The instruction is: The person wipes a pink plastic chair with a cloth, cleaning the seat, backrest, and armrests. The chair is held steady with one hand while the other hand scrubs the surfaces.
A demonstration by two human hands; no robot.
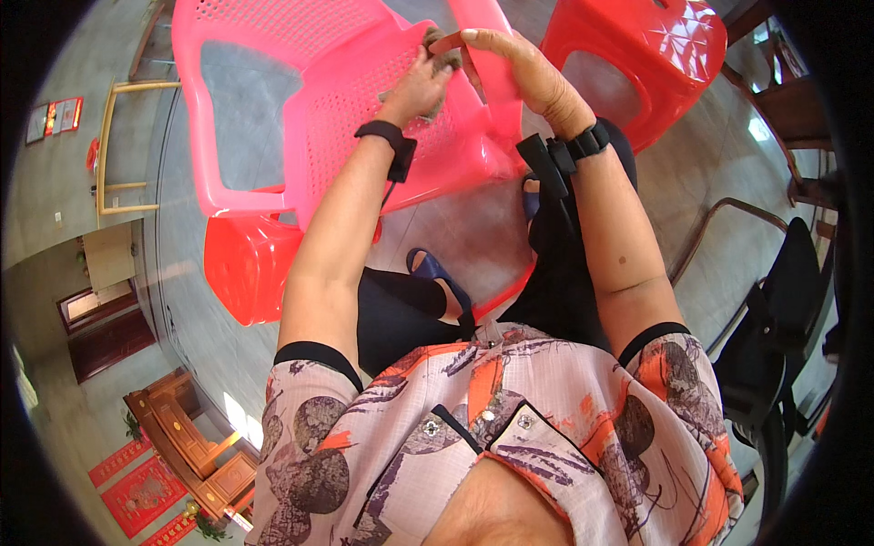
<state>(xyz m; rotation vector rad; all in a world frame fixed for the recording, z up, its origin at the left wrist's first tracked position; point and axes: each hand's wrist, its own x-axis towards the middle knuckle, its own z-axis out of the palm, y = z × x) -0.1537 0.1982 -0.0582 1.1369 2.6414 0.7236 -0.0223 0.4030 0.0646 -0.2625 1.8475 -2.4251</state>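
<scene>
There is one pink plastic chair with little holes in its seat. The left hand is closed around a small grey-brown rag and presses it on the chair's seat. The right hand grips the chair's pink armrest. Most of the rag is hidden between the two hands, so its shape is hard to make out. Two red plastic stools are near the chair: one stool below it and one to its right, cut off at the top. Each wrist wears one black band.
</scene>
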